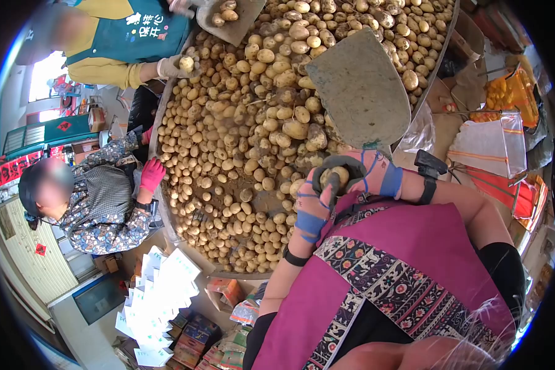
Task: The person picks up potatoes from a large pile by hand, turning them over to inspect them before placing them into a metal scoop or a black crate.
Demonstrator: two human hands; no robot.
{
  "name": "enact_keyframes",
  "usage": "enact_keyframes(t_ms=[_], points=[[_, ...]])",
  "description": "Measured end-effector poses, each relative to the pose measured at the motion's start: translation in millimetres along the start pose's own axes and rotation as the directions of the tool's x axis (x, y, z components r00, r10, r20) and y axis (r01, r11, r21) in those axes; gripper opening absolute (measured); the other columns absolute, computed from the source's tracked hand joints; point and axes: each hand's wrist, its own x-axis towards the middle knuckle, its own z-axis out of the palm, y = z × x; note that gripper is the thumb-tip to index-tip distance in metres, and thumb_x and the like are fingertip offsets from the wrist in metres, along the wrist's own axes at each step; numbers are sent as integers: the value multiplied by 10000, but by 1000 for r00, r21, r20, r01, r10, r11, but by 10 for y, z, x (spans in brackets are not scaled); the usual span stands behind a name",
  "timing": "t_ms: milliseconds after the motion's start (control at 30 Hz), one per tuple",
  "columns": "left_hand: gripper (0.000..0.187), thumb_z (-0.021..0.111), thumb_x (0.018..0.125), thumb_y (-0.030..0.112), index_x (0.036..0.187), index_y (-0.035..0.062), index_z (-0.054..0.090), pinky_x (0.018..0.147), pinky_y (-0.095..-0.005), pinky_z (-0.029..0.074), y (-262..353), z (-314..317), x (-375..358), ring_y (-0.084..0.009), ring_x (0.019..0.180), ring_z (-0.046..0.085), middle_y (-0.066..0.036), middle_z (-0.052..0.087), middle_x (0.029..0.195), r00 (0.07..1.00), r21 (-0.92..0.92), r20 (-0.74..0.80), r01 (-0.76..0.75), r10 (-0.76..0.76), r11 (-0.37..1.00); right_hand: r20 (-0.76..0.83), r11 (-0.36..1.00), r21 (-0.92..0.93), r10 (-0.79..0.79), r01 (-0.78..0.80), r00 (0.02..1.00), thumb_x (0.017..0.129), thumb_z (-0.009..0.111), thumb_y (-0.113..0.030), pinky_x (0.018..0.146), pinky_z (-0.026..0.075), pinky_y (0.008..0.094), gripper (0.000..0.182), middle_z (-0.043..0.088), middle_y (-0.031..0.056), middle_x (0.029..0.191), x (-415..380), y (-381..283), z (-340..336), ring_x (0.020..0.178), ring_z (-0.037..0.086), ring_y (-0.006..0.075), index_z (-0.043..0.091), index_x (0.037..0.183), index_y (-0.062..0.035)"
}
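Observation:
Both my hands wear pink-and-blue work gloves with dark grey fingers, brought together in front of my chest. Between them is a dirty potato. My left hand has its fingers and thumb closed around the near left side of it. From the right, my right hand curls its fingers against the same potato; part of its grip is hidden. Just beyond my hands lies the big heap of potatoes, many with soil on them. A flat grey scoop rests on the heap, close above my right hand.
A metal-edged table rim borders the heap. At the far left a co-worker's pink glove rests by the rim. Another co-worker's pale glove holds a potato, near a second scoop. Boxes and white cartons stand below.

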Motion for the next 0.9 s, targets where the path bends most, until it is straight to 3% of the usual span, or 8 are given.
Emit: enact_keyframes(t_ms=[300,367,433,500,633,767,833,900], points=[[482,738,790,192,1183,10,528,819,-375,518,-26,-212,-2,-302,944,655,-184,656,1005,998,108,-59,-25,31,994,155,954,-165,277,-251,948,726,757,-180,965,462,437,658,568,156,1272,-109,89,50,1114,583,324,508,1333,-135],[481,727,791,141,1210,10,528,827,-359,518,-14,-328,61,-271,965,656,-187,660,1029,1000,20,-11,-9,9,1000,6,867,496,-55,44,998,752,756,-120,965,468,429,703,555,141,1257,-150,141,133,1132,568,278,438,1379,-88],[471,694,810,110,1239,11,527,840,-348,513,-4,-356,169,-259,974,656,-189,665,1036,991,-136,125,-24,42,990,213,688,709,2,-156,977,774,759,-105,911,507,376,699,579,88,1184,-135,97,36,1082,580,211,411,1378,-50],[351,609,875,76,1214,-6,561,850,-278,495,-28,-334,371,-195,956,643,-134,671,1051,994,-33,95,-52,55,998,322,380,847,186,-370,928,799,734,-64,860,527,304,618,594,80,1156,-159,155,-31,1024,605,168,443,1344,-45],[505,692,810,169,1276,55,534,971,-369,455,-100,-12,872,-316,1144,567,-157,595,1229,945,730,168,-311,281,609,373,330,835,249,-440,894,949,572,-292,557,521,222,318,651,60,881,-301,179,-134,654,637,118,574,1191,-85],[559,735,754,190,1257,55,533,1014,-418,425,-457,138,1021,-369,1175,520,-173,562,1260,955,814,220,-291,198,503,449,505,652,345,-566,824,978,474,-412,556,504,232,368,660,76,882,-221,-207,-318,654,629,119,627,1061,-88],[484,722,770,212,1203,71,557,972,-393,460,-571,92,962,-328,1131,556,-133,586,1232,973,440,9,-211,231,873,194,763,610,118,-214,974,965,524,-354,726,522,278,316,652,102,952,-257,48,-183,849,637,155,626,1023,-61],[383,609,852,169,1207,53,521,897,-346,500,-471,-41,764,-210,1083,582,-115,572,1213,983,-601,77,179,-167,779,173,601,780,59,-173,983,943,576,-281,855,494,324,273,631,116,1031,-277,88,-188,987,608,185,621,1033,-27]])
